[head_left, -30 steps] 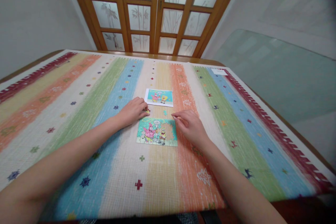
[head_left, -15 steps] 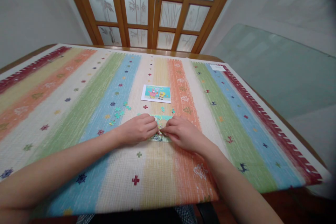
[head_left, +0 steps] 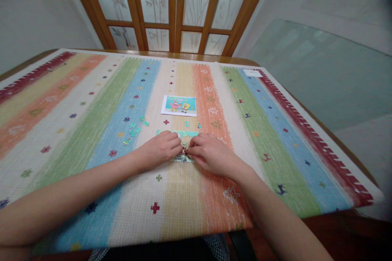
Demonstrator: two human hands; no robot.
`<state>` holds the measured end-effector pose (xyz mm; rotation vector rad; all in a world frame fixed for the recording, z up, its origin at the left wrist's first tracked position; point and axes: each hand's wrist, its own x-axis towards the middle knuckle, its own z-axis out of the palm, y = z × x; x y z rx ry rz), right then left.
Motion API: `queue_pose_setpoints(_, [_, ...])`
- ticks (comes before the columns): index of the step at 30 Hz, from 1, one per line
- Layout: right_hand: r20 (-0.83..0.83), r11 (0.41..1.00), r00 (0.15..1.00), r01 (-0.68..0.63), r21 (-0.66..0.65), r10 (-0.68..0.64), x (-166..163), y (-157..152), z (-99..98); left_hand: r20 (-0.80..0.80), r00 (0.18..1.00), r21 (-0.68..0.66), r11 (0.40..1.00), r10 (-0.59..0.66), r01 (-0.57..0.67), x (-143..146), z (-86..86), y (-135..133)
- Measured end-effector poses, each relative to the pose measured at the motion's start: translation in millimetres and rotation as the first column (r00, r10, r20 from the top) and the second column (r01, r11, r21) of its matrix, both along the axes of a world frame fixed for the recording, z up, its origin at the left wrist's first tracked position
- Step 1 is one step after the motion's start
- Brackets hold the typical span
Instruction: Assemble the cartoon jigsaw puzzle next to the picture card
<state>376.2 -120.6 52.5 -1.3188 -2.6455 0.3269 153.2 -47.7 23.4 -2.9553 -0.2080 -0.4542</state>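
Observation:
A partly joined jigsaw puzzle (head_left: 191,133) lies flat on the striped tablecloth, mostly covered by my hands. My left hand (head_left: 165,147) rests on its left side with the fingers curled in; what they hold, if anything, is hidden. From the right, my right hand (head_left: 211,151) pinches a small jigsaw piece at the puzzle's middle, its fingertips close to those of my left hand. Loose turquoise jigsaw pieces (head_left: 133,132) lie in a group to the left. Another loose piece (head_left: 186,124) and a darker one (head_left: 198,125) sit just beyond the puzzle.
A printed cartoon picture card (head_left: 179,106) lies beyond the puzzle. Near the far right corner is a white paper slip (head_left: 252,73). The striped tablecloth (head_left: 183,200) covers the table, whose wooden far edge faces glazed doors (head_left: 176,8).
The view has shifted slightly, so everything sits a little further left and higher. Both hands stay at the puzzle, with only small finger movements.

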Motion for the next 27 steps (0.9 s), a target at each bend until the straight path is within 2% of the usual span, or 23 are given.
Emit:
queue_pose_setpoints(3, [-0.003, 1.0, 1.0, -0.001, -0.011, 0.001, 0.0, 0.5, 0.0, 0.009, 0.999, -0.062, 0.997, 0.036, -0.035, -0.7, 0.5, 2.0])
queue_pose_setpoints(8, [-0.012, 1.0, 1.0, -0.005, -0.018, 0.005, 0.4, 1.3, -0.4, -0.015, 0.999, 0.028, 0.999, -0.034, 0.035, -4.5, 4.3, 0.6])
queue_pose_setpoints(14, [0.006, 1.0, 1.0, 0.001, -0.027, -0.001, -0.2, 0.9, 0.7, -0.033, 0.999, 0.067, 0.998, -0.02, 0.022, 0.0, 5.4, -3.5])
queue_pose_setpoints(21, [0.003, 0.999, 1.0, 0.0, -0.044, 0.0, 0.1, 0.2, 2.1, -0.016, 0.999, -0.048, 0.998, -0.041, 0.04, -0.1, 1.9, 2.8])
queue_pose_setpoints(27, [-0.029, 0.999, 1.0, 0.007, -0.041, -0.008, 1.0, -0.3, -0.4, 0.071, 0.997, -0.162, 0.986, 0.04, -0.028, -6.5, -3.2, 4.2])
